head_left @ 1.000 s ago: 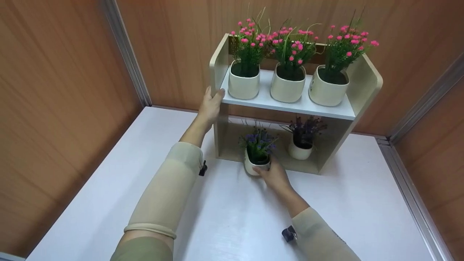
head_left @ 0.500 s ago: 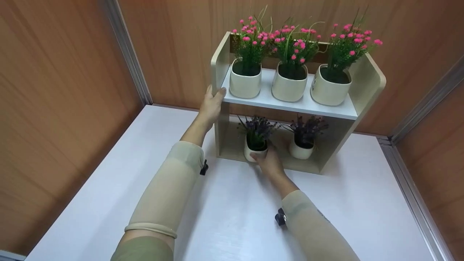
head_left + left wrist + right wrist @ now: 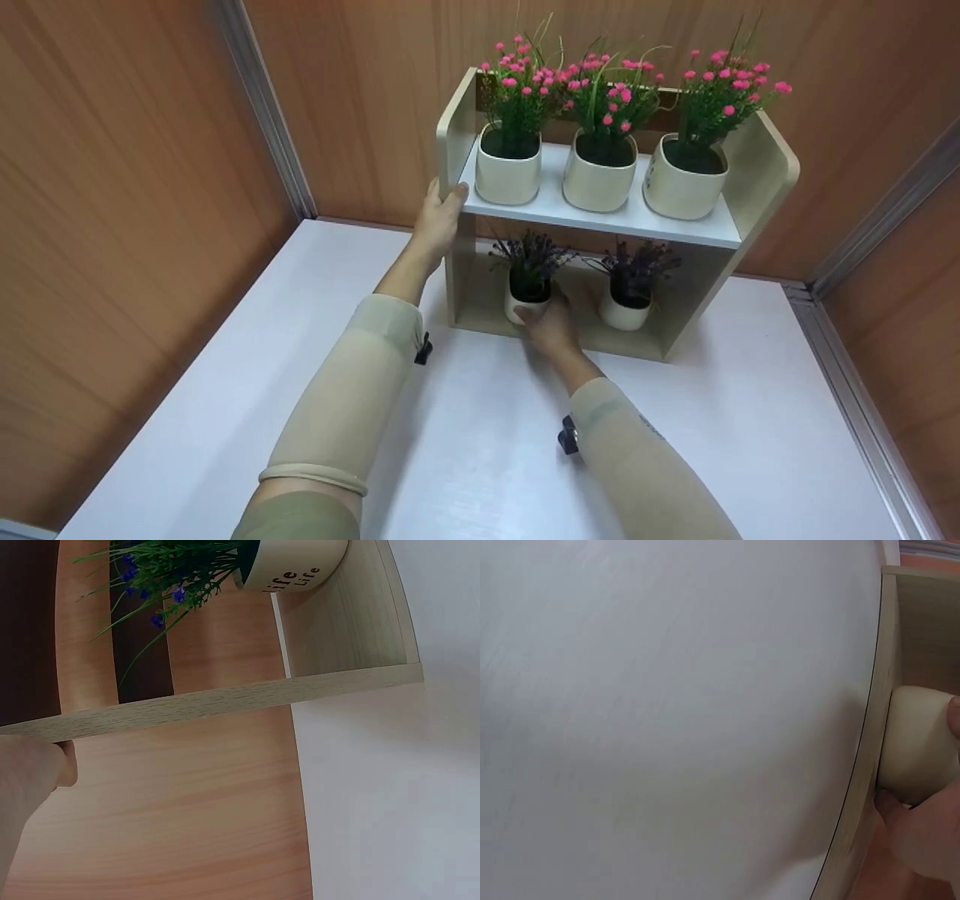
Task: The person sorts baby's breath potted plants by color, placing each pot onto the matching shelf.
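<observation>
A two-tier wooden shelf (image 3: 761,187) stands at the back of the table. My left hand (image 3: 439,225) grips its left side panel at the height of the middle board; the left wrist view shows that panel (image 3: 225,699) edge-on beside the hand (image 3: 30,780). On the lower tier, my right hand (image 3: 551,326) holds a white flowerpot (image 3: 517,306) with purple flowers, thumb in front and fingers round its right side. In the right wrist view the pot (image 3: 915,739) sits on the bottom board, close to its front edge. Lettering reading "Life" shows on the pot (image 3: 300,562) in the left wrist view.
Right of the held pot is a second purple-flowered pot (image 3: 625,311). Three pots with pink flowers, a left one (image 3: 508,176), a middle one (image 3: 598,180) and a right one (image 3: 684,184), line the upper tier. Wood-grain walls (image 3: 135,187) surround the white table (image 3: 465,450).
My right hand has carried the purple-flowered pot from in front of the shelf back onto the lower tier. The left hand has kept its grip on the side panel.
</observation>
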The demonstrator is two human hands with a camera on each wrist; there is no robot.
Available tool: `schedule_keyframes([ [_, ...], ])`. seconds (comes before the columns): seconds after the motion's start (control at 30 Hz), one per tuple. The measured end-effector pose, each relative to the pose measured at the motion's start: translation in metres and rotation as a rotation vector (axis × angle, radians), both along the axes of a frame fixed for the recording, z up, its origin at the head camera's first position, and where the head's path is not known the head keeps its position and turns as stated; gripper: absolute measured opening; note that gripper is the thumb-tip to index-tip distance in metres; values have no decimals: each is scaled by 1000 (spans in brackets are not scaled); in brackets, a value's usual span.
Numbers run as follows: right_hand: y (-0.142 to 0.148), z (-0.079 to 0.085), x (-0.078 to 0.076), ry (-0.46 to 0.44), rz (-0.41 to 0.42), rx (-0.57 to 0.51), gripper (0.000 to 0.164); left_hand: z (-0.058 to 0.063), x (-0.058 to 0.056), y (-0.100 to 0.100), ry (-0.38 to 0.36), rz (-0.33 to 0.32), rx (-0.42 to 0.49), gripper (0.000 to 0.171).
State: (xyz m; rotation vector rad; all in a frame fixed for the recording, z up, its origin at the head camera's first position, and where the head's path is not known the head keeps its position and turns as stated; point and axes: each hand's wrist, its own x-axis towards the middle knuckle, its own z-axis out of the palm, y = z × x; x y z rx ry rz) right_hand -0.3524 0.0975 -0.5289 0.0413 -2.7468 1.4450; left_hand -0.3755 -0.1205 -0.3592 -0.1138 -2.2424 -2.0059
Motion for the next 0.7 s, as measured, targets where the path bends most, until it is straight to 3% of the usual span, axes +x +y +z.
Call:
schedule_keyframes([
  [0.3, 5, 19, -1, -2, 34, -12, 100, 6, -7, 5, -39, -20, -4, 79],
  [0.4, 6, 29, 1, 17, 56, -5, 99, 6, -9, 3, -18, -8, 8, 76],
  [0.5, 7, 41, 8, 59, 101, -33, 86, 2, -10, 1, 33, 3, 2, 69],
  [0.6, 14, 56, 22, 22, 139, -23, 76, -5, -6, -4, 73, 2, -70, 67],
  [0.7, 25, 73, 37, -57, 161, 34, 77, -13, 3, -10, 115, -15, -197, 71],
])
